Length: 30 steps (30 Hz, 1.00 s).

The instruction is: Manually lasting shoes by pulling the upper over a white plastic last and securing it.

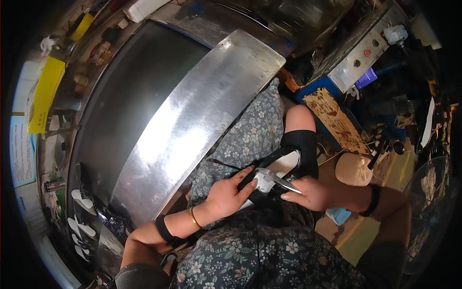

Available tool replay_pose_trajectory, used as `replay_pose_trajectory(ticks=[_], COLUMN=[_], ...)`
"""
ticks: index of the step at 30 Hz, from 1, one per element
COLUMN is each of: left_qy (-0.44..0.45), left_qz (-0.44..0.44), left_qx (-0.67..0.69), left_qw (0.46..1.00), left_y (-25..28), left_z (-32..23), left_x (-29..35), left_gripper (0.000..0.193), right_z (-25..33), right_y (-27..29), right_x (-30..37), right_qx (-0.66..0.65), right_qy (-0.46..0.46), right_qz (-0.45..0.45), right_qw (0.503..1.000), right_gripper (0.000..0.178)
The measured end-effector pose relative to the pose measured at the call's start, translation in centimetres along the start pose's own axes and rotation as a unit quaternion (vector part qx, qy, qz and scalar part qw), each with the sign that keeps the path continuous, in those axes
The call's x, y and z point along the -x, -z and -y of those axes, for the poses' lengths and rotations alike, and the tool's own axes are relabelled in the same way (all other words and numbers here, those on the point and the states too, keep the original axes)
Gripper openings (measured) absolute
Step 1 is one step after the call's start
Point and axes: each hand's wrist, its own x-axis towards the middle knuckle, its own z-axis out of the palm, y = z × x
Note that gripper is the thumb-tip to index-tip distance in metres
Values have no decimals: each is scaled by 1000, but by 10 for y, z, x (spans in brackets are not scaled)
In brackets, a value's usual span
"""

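In my lap lies a black shoe (260, 198) with a pale inner face (286, 165) showing. A whitish-grey moulded piece (264, 182) sits against it. My left hand (228, 195) is closed on the shoe's near left side, thumb and fingers by the whitish piece. From the right, my right hand (308, 193) grips a metal hand tool (287, 185), perhaps pincers, whose head reaches the whitish piece. My fingers hide part of its handles. Beneath everything is a dark floral apron (255, 245).
A curved bare metal plate (192, 115) slopes along my left, beside a dark machine surface (130, 91). Ahead right stands a control panel (363, 58) with buttons. Several white sole-shaped pieces (82, 198) lie far left. A beige plastic container (353, 168) stands at right, near a fan guard (433, 202).
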Motion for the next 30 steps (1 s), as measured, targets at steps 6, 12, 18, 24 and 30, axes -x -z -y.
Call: replay_pose_trajectory(ticks=[6, 12, 18, 24, 30], left_qy=[15, 24, 51, 34, 35], left_qz=[43, 96, 127, 63, 79], left_qx=[-10, 12, 10, 92, 52], left_qw=[999, 995, 991, 993, 995], left_y=[7, 12, 8, 4, 11], left_z=[2, 1, -11, 38, 8], left_x=[-7, -11, -21, -2, 9], left_gripper=[47, 50, 50, 46, 32], right_z=[-25, -44, -37, -36, -31], right_y=[-37, -60, -67, -67, -63], right_x=[-8, -15, -8, -34, -22], right_qx=[73, 36, 39, 73, 69], right_qy=[55, 116, -60, 96, 145], right_qz=[-134, -196, -200, -208, -178], right_qw=[987, 973, 977, 971, 971], right_gripper=[31, 26, 25, 39, 35])
